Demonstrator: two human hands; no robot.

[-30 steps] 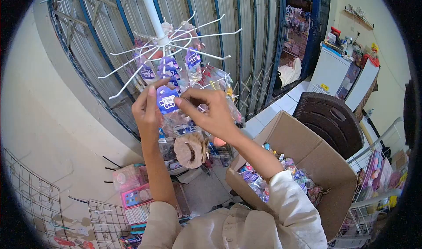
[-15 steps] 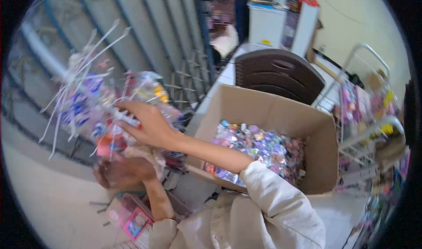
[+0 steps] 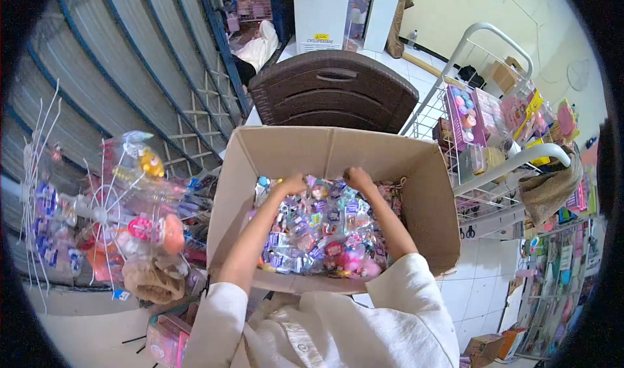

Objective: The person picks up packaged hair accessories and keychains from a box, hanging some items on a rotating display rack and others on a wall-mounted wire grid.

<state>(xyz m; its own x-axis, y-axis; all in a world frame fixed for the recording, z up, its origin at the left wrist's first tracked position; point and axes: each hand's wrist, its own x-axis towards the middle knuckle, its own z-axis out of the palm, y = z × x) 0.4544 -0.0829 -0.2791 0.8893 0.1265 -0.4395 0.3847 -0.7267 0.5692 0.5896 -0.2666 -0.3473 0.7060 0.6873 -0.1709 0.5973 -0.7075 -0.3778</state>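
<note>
A large cardboard box stands in front of me, partly filled with small colourful plastic-wrapped trinkets. Both of my arms reach down into it. My left hand is closed among the packets toward the far left of the pile, its fingertips hidden. Near the box's far wall, my right hand is curled like a fist over the packets. What either hand grips is too small or hidden to make out. Bright pink packets lie on the near side of the pile.
At the left, a white display rack carries hanging packets beside a folding metal gate. A brown plastic chair stands behind the box. To the right is a wire trolley with goods. A person's pale sleeve shows beyond the gate.
Both hands have left the hanging packets on the rack at the left and are now inside the box. The view has swung right, centring the box.
</note>
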